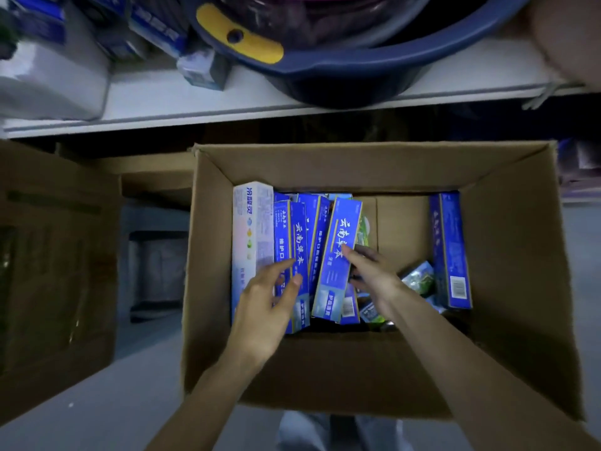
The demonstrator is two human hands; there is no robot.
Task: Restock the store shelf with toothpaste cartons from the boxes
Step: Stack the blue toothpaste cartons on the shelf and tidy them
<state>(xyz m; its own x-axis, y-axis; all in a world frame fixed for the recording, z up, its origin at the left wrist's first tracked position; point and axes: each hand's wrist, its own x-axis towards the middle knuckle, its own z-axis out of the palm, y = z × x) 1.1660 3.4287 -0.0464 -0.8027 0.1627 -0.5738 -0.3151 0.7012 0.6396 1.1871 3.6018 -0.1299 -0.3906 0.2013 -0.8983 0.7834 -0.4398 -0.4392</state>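
An open cardboard box stands on the floor below me with several blue toothpaste cartons standing in its left half. My right hand grips one tilted blue carton, thumb on its front face and fingers behind its right edge. My left hand reaches onto another blue carton, thumb and fingers spread on it. A white carton stands at the far left of the box. One more blue carton leans on the right wall.
A white shelf edge runs across above the box, carrying a dark blue basin with a yellow handle and blue boxes at the left. Another brown box sits to the left. Green packets lie low in the box.
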